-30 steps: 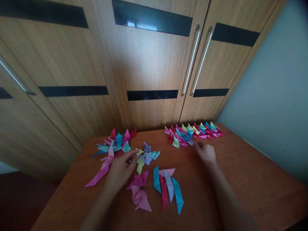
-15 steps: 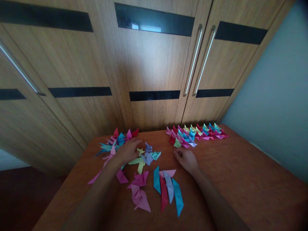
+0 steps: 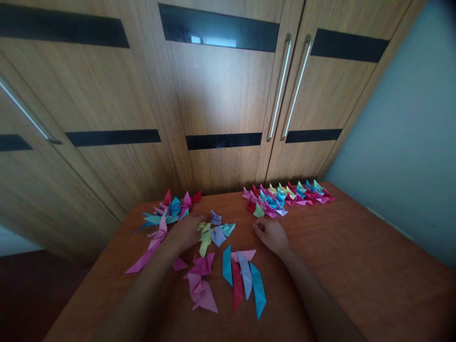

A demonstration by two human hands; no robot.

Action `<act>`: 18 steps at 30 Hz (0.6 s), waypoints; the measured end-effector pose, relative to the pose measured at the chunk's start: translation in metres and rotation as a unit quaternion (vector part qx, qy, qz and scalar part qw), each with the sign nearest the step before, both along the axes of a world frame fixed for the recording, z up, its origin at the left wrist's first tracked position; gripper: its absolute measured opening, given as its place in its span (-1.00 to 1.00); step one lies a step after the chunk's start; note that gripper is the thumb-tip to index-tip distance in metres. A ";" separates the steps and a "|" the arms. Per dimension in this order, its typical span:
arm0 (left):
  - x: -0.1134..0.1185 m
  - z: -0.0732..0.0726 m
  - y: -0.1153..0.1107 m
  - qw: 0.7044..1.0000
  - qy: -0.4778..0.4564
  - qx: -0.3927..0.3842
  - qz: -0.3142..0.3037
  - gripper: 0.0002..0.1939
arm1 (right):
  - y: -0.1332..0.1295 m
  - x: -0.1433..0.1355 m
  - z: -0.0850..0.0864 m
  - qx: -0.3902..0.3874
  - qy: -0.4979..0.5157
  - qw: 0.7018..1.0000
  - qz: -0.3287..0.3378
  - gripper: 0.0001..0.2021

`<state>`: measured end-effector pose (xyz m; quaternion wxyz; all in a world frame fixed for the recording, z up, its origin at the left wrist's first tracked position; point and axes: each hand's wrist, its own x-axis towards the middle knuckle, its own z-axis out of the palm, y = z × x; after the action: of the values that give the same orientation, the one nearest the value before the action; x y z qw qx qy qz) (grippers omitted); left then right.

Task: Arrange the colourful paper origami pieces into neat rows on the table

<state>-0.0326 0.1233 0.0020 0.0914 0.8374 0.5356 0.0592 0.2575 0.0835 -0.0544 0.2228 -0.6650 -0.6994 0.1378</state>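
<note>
"Where're the yellow folds (image 3: 204, 241)?"
"Rt by the L hand (image 3: 185, 233), on its inner side, btwn the hands. Fingertips are at their far end; can't tell if they're gripping one."
"And the R hand (image 3: 272, 235)?"
"Fingers curled in, knuckles up, no paper showing. Can't tell if it's empty. Green fold (image 3: 259, 211) is just past it."
"How far along?"
"Partway, I'd say. Past the R hand the small folds stand in tight rows (image 3: 301, 194), so that bit looks mostly done. Rest is loose: purple folds (image 3: 217, 235) btwn the hands, a mixed heap (image 3: 175, 207) past the L hand, pink folds (image 3: 202, 290) nearer than it, & flat strips (image 3: 245, 275) nearer than both, approx. midway. Those look unsorted, & the strips less worked."
"What's hard to see?"
"L arm hides part of a magenta piece (image 3: 180, 264) & prob. some table (image 3: 374, 266). L fingers are dim & blend w/ the heap's edge. R palm's hidden. Rows overlap, so no exact count. Both forearms run off the bottom edge."
</note>
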 end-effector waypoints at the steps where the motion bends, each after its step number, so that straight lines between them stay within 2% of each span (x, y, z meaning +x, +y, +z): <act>1: -0.001 -0.001 0.002 1.000 0.008 0.003 0.005 -0.57 | 0.000 0.000 0.000 0.000 -0.002 1.000 -0.001 -0.80; 6: -0.008 -0.003 0.009 0.999 0.026 0.023 0.035 -0.66 | 0.001 0.000 -0.001 -0.007 -0.010 1.000 -0.006 -0.78; 10: -0.014 -0.001 0.006 0.998 0.010 0.041 0.050 -0.75 | 0.000 0.000 0.002 -0.007 -0.003 1.000 0.002 -0.79; 14: -0.021 0.009 -0.004 0.993 -0.033 0.089 0.066 -0.75 | -0.001 0.001 0.003 -0.012 -0.002 1.000 -0.003 -0.80; 18: -0.024 0.024 -0.028 0.978 -0.097 0.165 0.081 -0.75 | -0.001 0.002 0.006 0.002 0.020 1.000 -0.021 -0.81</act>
<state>-0.0564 0.0949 0.0261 -0.0016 0.7849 0.5735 0.2345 0.2595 0.0823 -0.0483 0.2405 -0.6761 -0.6812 0.1452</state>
